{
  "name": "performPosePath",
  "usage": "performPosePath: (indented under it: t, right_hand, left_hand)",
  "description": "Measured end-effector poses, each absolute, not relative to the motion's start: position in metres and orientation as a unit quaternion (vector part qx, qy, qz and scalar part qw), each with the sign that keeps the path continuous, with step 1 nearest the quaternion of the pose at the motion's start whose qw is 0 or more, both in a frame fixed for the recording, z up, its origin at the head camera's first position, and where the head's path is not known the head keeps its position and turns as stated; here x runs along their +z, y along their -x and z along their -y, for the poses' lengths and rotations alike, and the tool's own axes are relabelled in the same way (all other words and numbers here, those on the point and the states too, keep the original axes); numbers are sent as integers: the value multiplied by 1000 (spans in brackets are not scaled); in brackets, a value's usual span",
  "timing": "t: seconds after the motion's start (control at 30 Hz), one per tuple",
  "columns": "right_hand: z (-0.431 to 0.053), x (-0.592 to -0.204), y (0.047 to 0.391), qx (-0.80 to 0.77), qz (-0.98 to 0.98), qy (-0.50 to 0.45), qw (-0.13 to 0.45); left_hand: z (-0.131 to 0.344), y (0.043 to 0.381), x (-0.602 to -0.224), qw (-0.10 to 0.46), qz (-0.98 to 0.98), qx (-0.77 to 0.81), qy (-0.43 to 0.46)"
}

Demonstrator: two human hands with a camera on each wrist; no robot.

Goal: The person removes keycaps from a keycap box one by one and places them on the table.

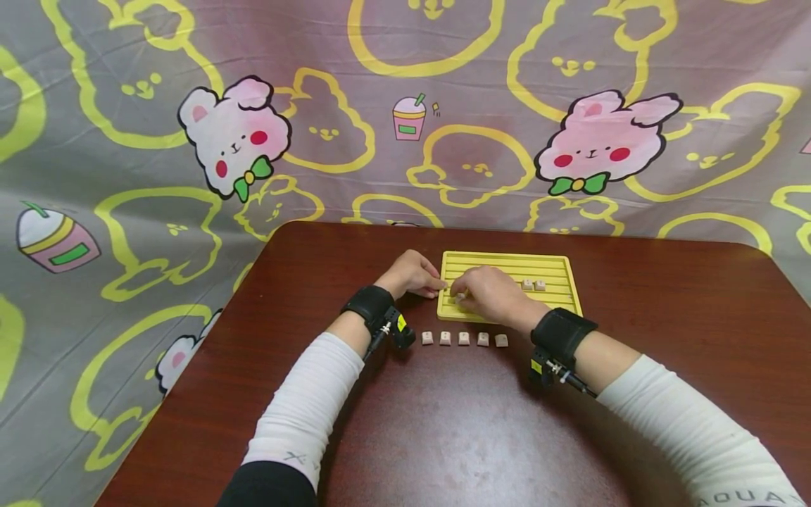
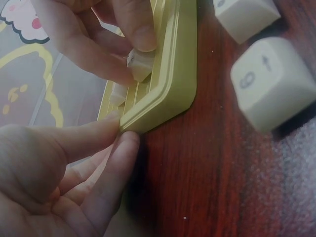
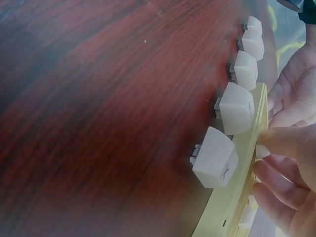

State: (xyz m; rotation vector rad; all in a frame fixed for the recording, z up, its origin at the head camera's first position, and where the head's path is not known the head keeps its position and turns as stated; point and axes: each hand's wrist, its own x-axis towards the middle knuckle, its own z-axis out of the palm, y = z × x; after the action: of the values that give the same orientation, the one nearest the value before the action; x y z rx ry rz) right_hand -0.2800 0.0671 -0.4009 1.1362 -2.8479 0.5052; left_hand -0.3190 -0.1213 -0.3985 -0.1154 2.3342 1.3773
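A yellow ridged tray (image 1: 507, 255) lies on the table. My left hand (image 1: 412, 274) is at its left edge, thumb and index finger pinching the corner, as the left wrist view shows. Over the tray's left part, my right hand (image 1: 493, 292) pinches a white keycap (image 2: 140, 65) between thumb and fingers, low over the grooves. Another keycap (image 2: 117, 94) sits in a groove close by. Farther right on the tray stand two keycaps (image 1: 534, 285) side by side. The right hand hides part of the tray's middle.
Several white keycaps (image 1: 464, 339) stand in a row on the dark wooden table (image 1: 431, 422) in front of the tray. One end keycap (image 3: 215, 158) bears an X. A patterned cloth (image 1: 405, 169) hangs behind the table. Both wrists carry strapped cameras (image 1: 402, 331).
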Motion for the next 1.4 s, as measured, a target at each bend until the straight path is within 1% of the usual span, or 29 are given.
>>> performPosePath:
  t: [0.83,1.4]
  right_hand:
    - [-72,-406,285,185,909,-373,30]
    - [-79,-400,287,189,907,-375,28]
  left_hand:
    - [119,321,-398,217,-842,490,54]
    - [118,320,-397,213,-844,489,53]
